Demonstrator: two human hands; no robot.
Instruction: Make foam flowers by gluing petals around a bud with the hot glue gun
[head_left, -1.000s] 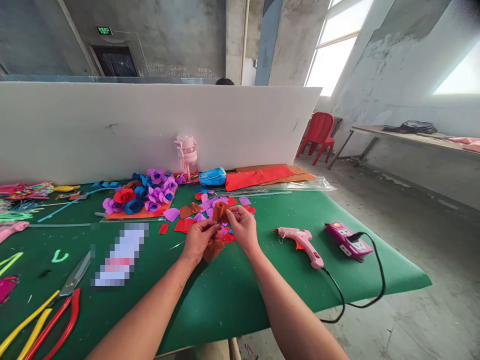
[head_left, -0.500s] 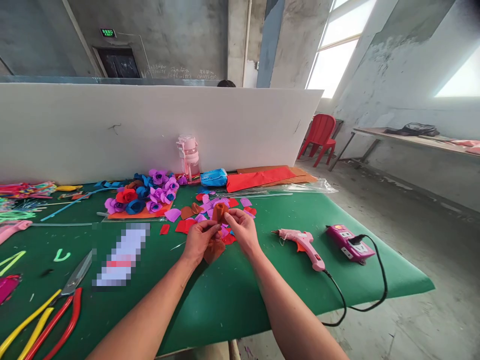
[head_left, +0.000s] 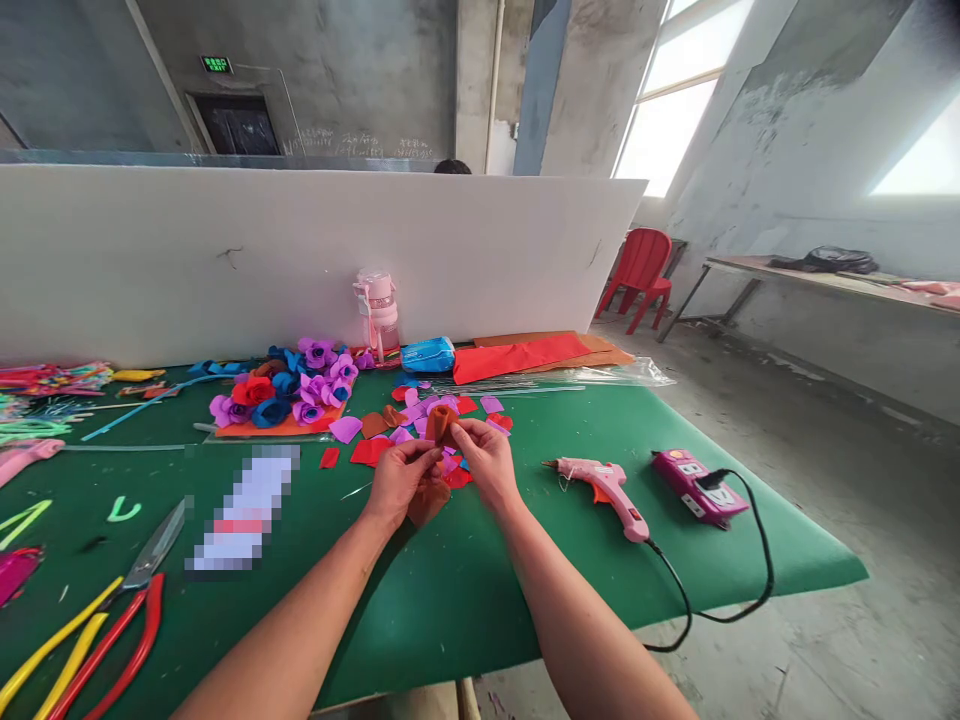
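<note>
Brown paper petals (head_left: 441,424) are pinched between my two hands above the middle of the green table (head_left: 465,610). My left hand (head_left: 397,483) is closed on the lower part, where another brown petal hangs down. My right hand (head_left: 484,455) grips the right edge of the upper, curled piece. Loose purple, red and brown petals (head_left: 373,452) lie just behind and beside the hands. A thin wire end shows left of my left hand.
Paper flowers (head_left: 289,388) and a pink bottle (head_left: 379,312) stand at the back. Pliers or scissors (head_left: 154,555) lie left. On the right are a pink glue gun (head_left: 607,485) and a purple power strip (head_left: 697,487) with a black cord. A white board (head_left: 300,260) runs behind.
</note>
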